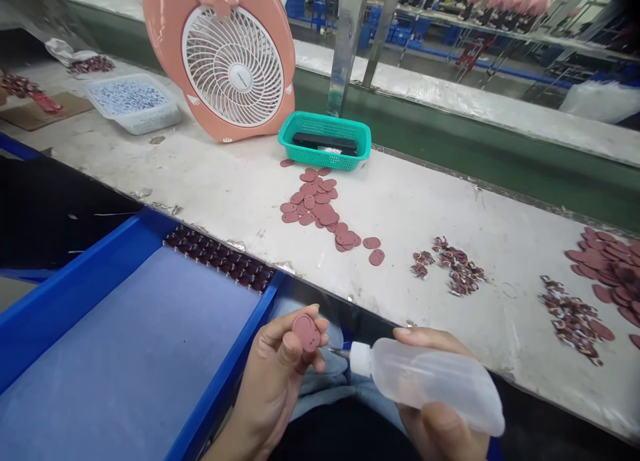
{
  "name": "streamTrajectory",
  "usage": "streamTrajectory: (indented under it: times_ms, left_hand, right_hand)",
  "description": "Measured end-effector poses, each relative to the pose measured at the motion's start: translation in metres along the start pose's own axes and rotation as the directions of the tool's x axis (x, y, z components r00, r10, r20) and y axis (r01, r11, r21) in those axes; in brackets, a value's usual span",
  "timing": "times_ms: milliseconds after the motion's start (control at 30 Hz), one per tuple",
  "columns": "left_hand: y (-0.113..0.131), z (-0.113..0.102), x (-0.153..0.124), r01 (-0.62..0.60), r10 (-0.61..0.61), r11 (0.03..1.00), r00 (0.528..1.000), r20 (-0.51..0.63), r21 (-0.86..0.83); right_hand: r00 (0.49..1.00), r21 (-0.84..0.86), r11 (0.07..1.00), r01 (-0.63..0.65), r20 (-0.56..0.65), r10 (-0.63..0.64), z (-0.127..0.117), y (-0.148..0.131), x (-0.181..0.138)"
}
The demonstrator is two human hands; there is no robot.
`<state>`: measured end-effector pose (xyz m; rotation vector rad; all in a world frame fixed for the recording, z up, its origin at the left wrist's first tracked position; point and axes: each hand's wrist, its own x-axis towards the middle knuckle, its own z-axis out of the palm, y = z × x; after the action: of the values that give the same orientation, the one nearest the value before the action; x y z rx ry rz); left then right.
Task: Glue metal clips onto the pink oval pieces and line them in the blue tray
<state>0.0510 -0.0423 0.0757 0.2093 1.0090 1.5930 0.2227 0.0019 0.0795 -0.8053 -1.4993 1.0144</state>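
In my left hand (273,381) a flat reddish-brown oval piece (306,333) with tiny holes is pinched between thumb and fingers. My right hand (445,421) grips a translucent squeeze bottle (435,381) with a white cap and thin metal nozzle. The bottle lies tilted, its nozzle tip pointing left, close to the oval piece; whether they touch I cannot tell. Beyond my hands, a loose pile of similar oval pieces (325,213) is spread on the white worktable (240,201). Small brown-and-white parts (463,272) form heaps to the right of it.
A blue tray (125,354) at left holds rows of dark assembled pieces (220,258) along its far edge. On the table stand an orange fan (170,48), a green basket (365,144) with black items and a white tub (145,121). More oval pieces (610,261) lie far right.
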Motion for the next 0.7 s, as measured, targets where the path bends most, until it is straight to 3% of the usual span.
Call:
streamTrajectory:
  times_ms: [267,700]
  left_hand:
    - [0.0007,0.0008,-0.0022,0.007,-0.007,1.0,1.0,-0.011,0.011]
    - [-0.0002,-0.0017,-0.0029,0.017,-0.017,1.0,1.0,-0.014,0.017]
  right_hand:
    - [0.978,0.065,0.976,-0.207,0.018,0.206,0.0066,-0.0054,-0.0014]
    - [0.986,0.06,0.985,-0.164,0.052,0.161,0.0061,-0.0096,0.0018]
